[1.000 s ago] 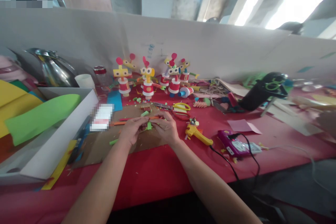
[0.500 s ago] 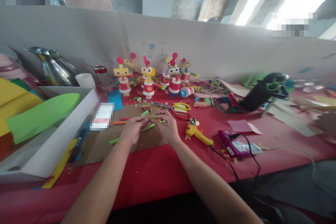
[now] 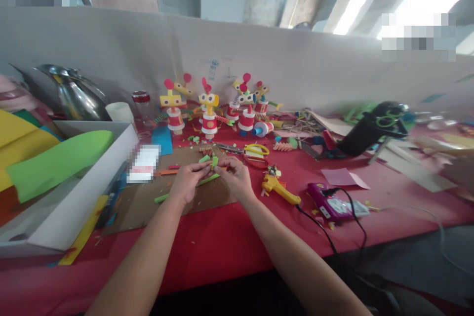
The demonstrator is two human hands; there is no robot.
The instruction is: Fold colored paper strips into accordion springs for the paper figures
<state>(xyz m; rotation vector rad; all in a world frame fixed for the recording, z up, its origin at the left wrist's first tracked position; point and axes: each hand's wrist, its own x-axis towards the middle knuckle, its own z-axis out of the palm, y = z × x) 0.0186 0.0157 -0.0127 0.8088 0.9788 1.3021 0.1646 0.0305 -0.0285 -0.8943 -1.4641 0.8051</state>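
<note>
Over the brown cardboard (image 3: 140, 207), my left hand (image 3: 189, 180) pinches a small folded piece of paper strips between thumb and fingers. My right hand (image 3: 236, 177) grips its other side, with the fingertips close together. A green paper strip (image 3: 215, 161) stands up between the hands, and a bit of orange shows beneath it. A long green strip (image 3: 162, 198) lies under the hands, and an orange strip (image 3: 169, 172) lies left of them. Behind them sit a pleated paper piece (image 3: 206, 151) and scissors with yellow handles (image 3: 256, 150).
Several paper-cup figures (image 3: 209, 121) stand by the white partition. A yellow glue gun (image 3: 279, 190) and a purple power strip (image 3: 329, 205) with cords lie to the right. A white box (image 3: 55, 229) holding coloured sheets and a phone (image 3: 144, 164) are on the left.
The green strip between my fingers now points upward, where before it lay lower across the fold. Both hands remain in nearly the same place.
</note>
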